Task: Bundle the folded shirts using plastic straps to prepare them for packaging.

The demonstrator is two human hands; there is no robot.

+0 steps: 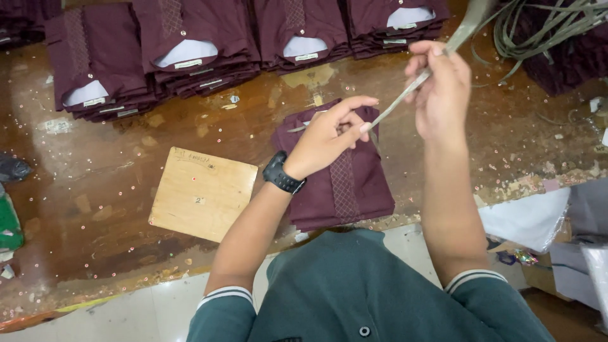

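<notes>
Both hands are raised, the right hand (440, 85) and left hand (329, 136) each pinching one grey strap (405, 95) above one folded maroon shirt (345, 183) lying on the counter (114, 171).

Light: we saw even, fairly bright overhead lighting | Glare: soft sheen on the wet-looking brown tabletop (114, 183) | Shadows: faint | Focus: we found the raised right hand (440, 88) slightly motion-blurred | Edges: mild wide-angle bending

Left hand (329, 136) and right hand (440, 88) pinching grey strap (405, 95), folded maroon shirt (345, 183) beneath, wooden board (202, 193) beside
</notes>
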